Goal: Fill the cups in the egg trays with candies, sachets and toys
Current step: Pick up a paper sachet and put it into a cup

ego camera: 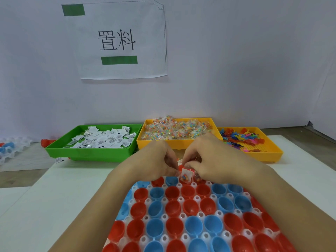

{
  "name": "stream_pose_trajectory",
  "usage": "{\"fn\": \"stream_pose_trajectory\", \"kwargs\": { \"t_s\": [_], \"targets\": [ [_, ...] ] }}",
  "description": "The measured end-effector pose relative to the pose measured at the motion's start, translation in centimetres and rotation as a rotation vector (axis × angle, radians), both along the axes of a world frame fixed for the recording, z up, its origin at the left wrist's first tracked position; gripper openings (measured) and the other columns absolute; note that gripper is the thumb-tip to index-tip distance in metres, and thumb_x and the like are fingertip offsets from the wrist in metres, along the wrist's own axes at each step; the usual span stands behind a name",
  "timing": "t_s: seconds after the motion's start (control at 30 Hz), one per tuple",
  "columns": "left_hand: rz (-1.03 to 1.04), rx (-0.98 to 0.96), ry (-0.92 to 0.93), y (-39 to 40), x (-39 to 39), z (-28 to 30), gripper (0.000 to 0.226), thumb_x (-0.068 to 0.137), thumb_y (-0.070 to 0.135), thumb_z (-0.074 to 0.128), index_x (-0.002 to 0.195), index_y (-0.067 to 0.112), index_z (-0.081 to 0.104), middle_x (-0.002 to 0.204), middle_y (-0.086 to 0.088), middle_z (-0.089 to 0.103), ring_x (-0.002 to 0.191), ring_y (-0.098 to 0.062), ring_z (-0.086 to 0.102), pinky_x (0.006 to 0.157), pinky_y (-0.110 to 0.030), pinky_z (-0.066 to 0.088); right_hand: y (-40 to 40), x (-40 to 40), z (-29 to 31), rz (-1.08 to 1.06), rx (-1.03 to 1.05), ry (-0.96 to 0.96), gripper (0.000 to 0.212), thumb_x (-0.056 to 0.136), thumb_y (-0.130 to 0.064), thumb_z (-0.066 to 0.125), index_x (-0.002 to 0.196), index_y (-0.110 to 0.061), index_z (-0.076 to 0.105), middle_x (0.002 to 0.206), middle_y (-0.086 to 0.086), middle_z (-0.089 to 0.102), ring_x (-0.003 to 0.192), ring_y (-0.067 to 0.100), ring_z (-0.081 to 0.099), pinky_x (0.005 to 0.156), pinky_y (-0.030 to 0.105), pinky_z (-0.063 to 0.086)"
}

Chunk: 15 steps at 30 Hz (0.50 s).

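A clear egg tray [164,217] lies in front of me, set with red and blue half-egg cups. My left hand [156,160] and my right hand [205,157] meet over its far row. Between their fingertips stands a small clear candy packet [185,176] with coloured bits, just above a far red cup. My left fingers pinch its left edge. My right hand grips more packets, partly hidden under its fingers. The nearer cups look empty.
Three bins stand along the wall: a green one [87,151] with white sachets, a yellow one [174,144] heaped with candy packets, and an orange-yellow one [269,151] with small coloured toys. Another egg tray [12,148] lies far left. A loose sachet [59,160] lies before the green bin.
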<state>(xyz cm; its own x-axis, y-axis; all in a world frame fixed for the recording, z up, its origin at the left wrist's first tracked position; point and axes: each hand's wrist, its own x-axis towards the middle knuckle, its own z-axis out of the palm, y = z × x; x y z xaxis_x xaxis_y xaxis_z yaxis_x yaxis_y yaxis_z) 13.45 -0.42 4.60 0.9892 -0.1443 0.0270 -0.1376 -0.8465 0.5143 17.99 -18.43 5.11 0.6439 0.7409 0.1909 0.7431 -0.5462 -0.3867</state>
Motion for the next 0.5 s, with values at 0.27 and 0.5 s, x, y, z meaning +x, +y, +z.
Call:
{"fn": "stream_pose_trajectory", "kwargs": {
  "t_s": [0.27, 0.5],
  "targets": [
    [-0.003, 0.021, -0.007, 0.02, 0.1, -0.23, 0.006, 0.081, 0.02, 0.08, 0.076, 0.023, 0.078, 0.06, 0.018, 0.065, 0.056, 0.006, 0.058, 0.051, -0.007, 0.041, 0.4, -0.2, -0.34, -0.019, -0.044, 0.014, 0.013, 0.092, -0.015, 0.069, 0.096, -0.023, 0.078, 0.084, -0.016, 0.07, 0.075, 0.0, 0.066, 0.071, 0.019, 0.059],
    [-0.014, 0.033, -0.01, 0.01, 0.13, -0.4, 0.009, 0.083, 0.02, 0.078, 0.076, 0.025, 0.076, 0.063, 0.015, 0.065, 0.055, 0.005, 0.057, 0.052, -0.009, 0.04, 0.46, -0.34, -0.53, -0.019, -0.05, 0.011, 0.007, 0.089, -0.02, 0.074, 0.088, -0.026, 0.077, 0.076, -0.018, 0.066, 0.07, -0.001, 0.064, 0.062, 0.015, 0.054]
  ]
}}
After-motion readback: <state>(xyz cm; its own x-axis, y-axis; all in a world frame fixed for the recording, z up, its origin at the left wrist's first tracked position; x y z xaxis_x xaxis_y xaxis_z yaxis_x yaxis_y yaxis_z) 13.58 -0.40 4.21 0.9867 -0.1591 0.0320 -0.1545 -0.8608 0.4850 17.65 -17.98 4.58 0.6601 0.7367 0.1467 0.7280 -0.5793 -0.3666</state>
